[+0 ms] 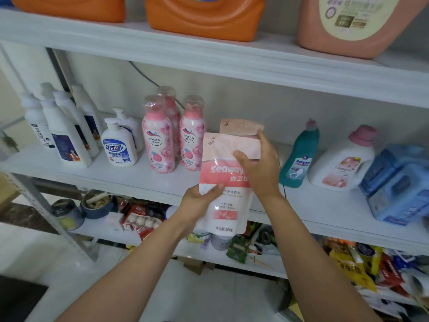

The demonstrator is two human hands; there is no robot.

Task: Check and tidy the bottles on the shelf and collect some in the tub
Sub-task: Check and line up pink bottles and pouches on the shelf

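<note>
While both hands are busy, seaway pouch (pixel 222 173): upright, long axis vertical, held up in front of the middle shelf (pixel 139 180)
left hand (pixel 199 196): pinching its lower left side
right hand (pixel 260 168): thumb across the front, fingers curled round the second pouch (pixel 239 127) behind
way back: shelf's straight ahead, I'd guess

Head view, close, facing the shelf (pixel 139 180)

Bare forearms (pixel 139 263), bare hands (pixel 261 168)
</note>
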